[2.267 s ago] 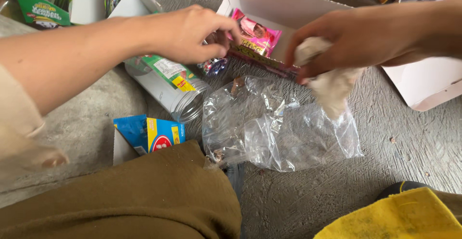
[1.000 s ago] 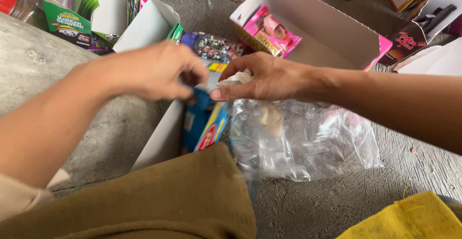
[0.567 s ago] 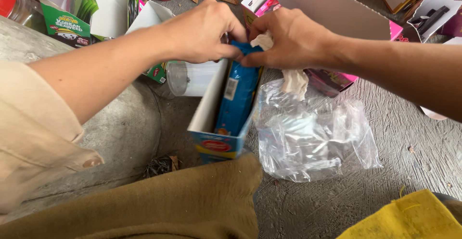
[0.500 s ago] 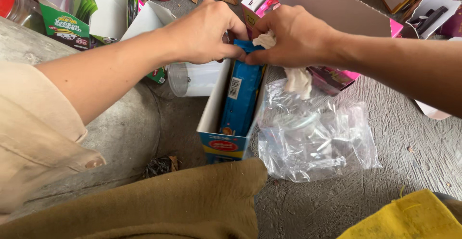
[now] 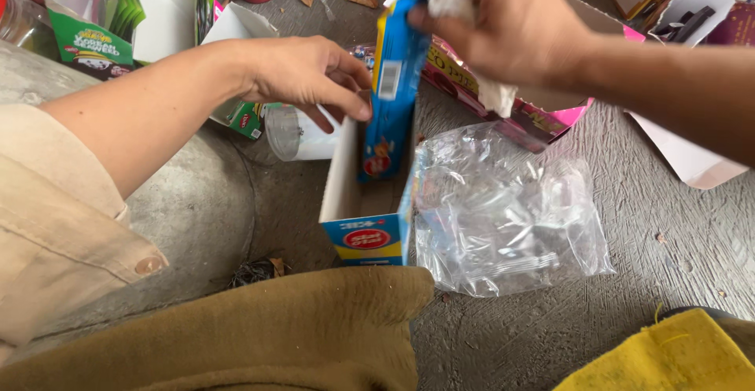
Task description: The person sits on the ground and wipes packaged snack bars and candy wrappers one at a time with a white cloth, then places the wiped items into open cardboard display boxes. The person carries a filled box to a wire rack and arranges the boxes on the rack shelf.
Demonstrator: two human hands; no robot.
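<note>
Right hand [image 5: 511, 25] is up high, pinching the top of a blue packet [image 5: 389, 92] plus a white wad. Left hand [image 5: 311, 76] grips nothing, its curled fingers touching the packet above the open box [image 5: 366, 226].

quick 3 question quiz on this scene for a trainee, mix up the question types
1. True or false: the right hand grips the top of the blue packet that stands in the open box.
2. Multiple choice: what lies on the ground just right of the open box? A) a clear plastic bag B) a metal spoon C) a glass jar
3. Fill in the gap: the left hand has its fingertips at the blue packet's ____ edge, as seen in the picture.

Key: 1 true. 2 A, the clear plastic bag. 3 left.
</note>
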